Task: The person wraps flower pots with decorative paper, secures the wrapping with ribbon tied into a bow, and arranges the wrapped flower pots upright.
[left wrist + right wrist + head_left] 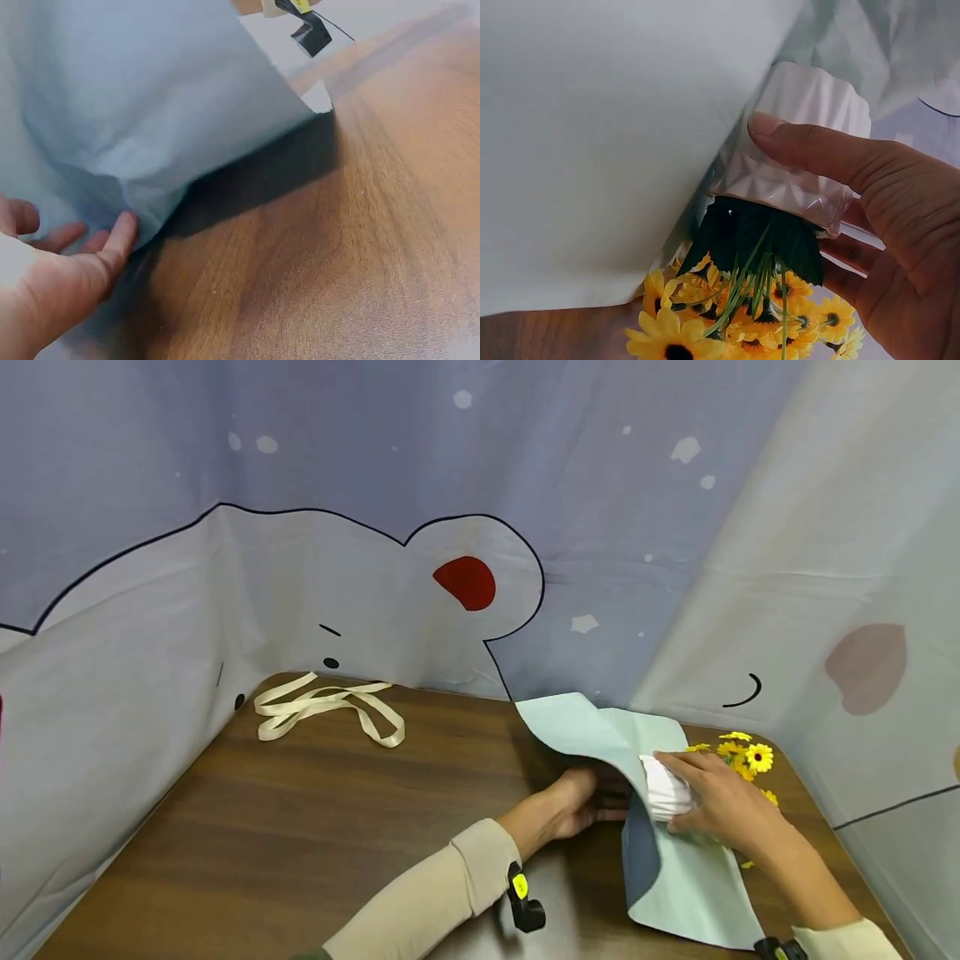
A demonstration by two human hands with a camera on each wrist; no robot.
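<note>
My right hand (731,802) grips a ribbed white flowerpot (663,789) that lies on its side. Yellow flowers (727,315) with green leaves spread from the pot's mouth, toward the right of the table. Under and around the pot is a large sheet of pale green wrapping paper (705,893), its left part lifted and bent up against the pot's base. On the left, my left hand (577,802) reaches behind that raised part; in the left wrist view its loosely bent fingers (120,236) touch the paper from outside. Some left fingertips are hidden in the head view.
A cream ribbon (330,702) lies in loose loops at the back left of the brown wooden table (337,827). A printed curtain (375,585) hangs around the table's back and sides. Black wrist cameras sit on both forearms.
</note>
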